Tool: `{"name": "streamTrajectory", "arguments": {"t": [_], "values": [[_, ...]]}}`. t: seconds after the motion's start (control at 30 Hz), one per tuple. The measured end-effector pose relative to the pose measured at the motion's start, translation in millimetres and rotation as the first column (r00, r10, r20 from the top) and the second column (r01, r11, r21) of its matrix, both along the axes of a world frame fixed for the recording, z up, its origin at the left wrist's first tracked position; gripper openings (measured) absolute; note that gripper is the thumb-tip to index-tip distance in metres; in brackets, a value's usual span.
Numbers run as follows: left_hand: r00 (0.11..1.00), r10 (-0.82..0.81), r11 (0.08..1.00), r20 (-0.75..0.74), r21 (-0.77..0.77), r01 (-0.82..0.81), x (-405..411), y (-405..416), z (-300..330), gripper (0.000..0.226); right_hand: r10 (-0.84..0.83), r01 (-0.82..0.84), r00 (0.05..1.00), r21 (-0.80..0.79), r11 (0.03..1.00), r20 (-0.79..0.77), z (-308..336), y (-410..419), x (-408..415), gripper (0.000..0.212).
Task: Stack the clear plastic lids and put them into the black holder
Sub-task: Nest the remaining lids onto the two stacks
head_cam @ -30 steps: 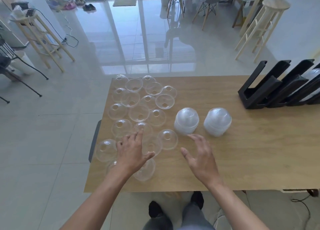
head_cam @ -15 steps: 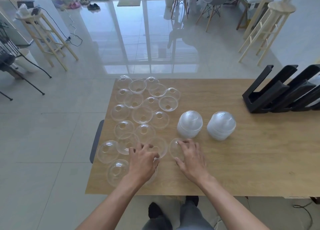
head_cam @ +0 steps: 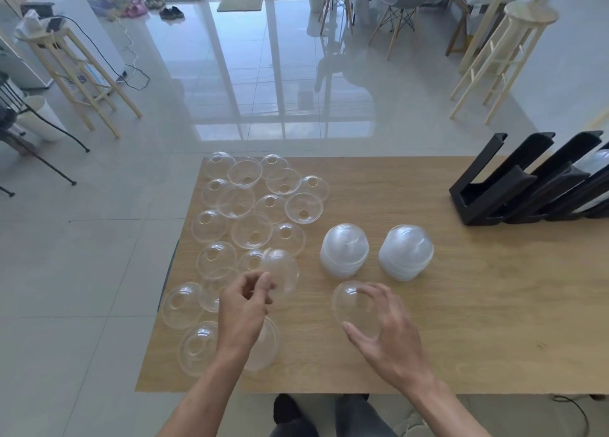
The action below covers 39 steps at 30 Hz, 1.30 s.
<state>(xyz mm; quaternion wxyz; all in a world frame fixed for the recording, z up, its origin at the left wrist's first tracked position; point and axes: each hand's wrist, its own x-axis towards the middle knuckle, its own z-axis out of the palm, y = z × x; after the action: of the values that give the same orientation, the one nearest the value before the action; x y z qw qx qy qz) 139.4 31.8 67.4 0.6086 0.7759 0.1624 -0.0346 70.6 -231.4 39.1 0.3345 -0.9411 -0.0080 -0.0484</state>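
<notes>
Several clear dome lids lie loose on the left part of the wooden table. My left hand pinches one clear lid by its rim and holds it tilted above the table. My right hand grips another clear lid near the table's middle front. Two finished stacks of lids stand behind my hands, the left stack and the right stack. The black holder sits at the far right, with some lids partly visible in a further slot.
The table's front edge runs just below my wrists. Wooden stools and chairs stand on the tiled floor beyond the table. Bare wood lies between the stacks and the holder.
Both hands were pressed down on lids at the table's front. They have since lifted, each with one lid, and the right hand has shifted right.
</notes>
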Motion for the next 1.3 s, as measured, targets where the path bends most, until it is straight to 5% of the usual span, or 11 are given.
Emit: {"name": "streamTrajectory", "arguments": {"t": [0.23,0.4,0.8,0.93,1.07,1.3], "values": [[0.995,0.089,0.927,-0.046,-0.361,-0.099,44,-38,4,0.016,-0.182,0.182,0.974,0.008,0.983,0.137,58,-70,25,0.065],[0.996,-0.067,0.933,-0.06,-0.358,0.041,64,-88,4,0.019,-0.234,0.231,0.966,0.044,0.972,0.109,55,-103,73,0.066],[0.979,-0.022,0.999,-0.201,-0.033,0.015,71,-120,-23,0.023,-0.131,0.14,0.987,0.094,0.986,-0.094,-4,-124,103,0.089],[0.979,-0.174,0.937,-0.108,0.288,0.198,64,-120,-28,0.066,-0.102,0.144,0.975,0.211,0.967,-0.198,-10,-127,105,0.103],[0.932,-0.352,0.837,-0.086,0.416,0.355,58,-134,-35,0.116,-0.185,0.263,0.946,0.296,0.918,-0.266,-15,-126,110,0.115],[0.941,-0.336,0.81,-0.047,0.495,0.314,65,-148,-37,0.11,-0.141,0.235,0.948,0.327,0.915,-0.286,-23,-128,109,0.114]]}}
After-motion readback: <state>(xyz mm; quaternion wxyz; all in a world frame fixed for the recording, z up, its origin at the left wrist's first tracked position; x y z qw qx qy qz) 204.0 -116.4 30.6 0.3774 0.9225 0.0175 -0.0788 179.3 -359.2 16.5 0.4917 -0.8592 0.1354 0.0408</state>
